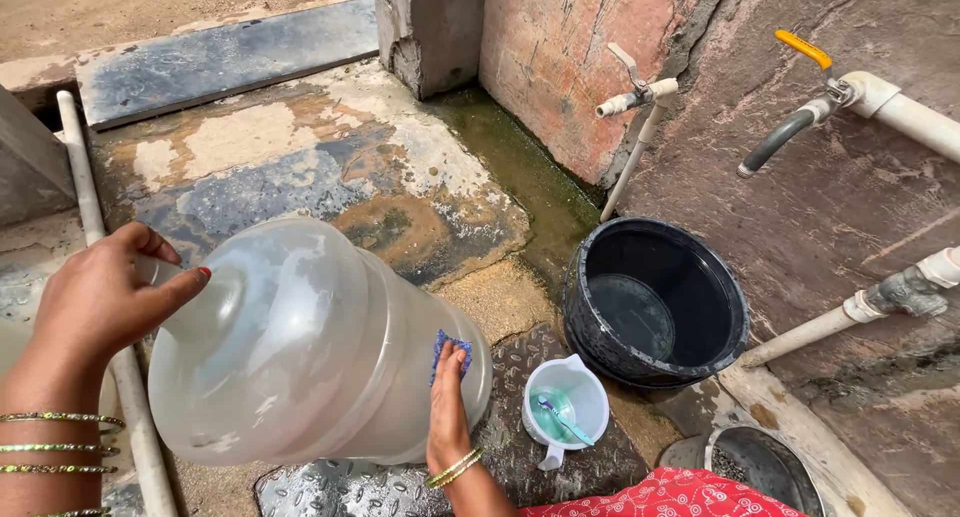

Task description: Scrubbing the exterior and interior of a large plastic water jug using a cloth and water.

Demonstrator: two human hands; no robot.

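Big clear water jug (300, 347) lay tipped on its side on the wet stone floor (300, 157), getting scrubbed.

Left hand (100, 297) closed its grip round the neck to steady it; right hand (450, 402) pressed a blue scrub pad (450, 347) against the wall, black bucket (655, 302) and white mug (565, 402) close by.

Harsh daylight is pouring in from above, washing out the pale concrete floor (250, 137) and bouncing soft glare off the clear water jug (310, 347). Shadows are staying short and faint. Everything's looking sharp, though the wide lens is bending the white pipe (85, 177) near the edge.
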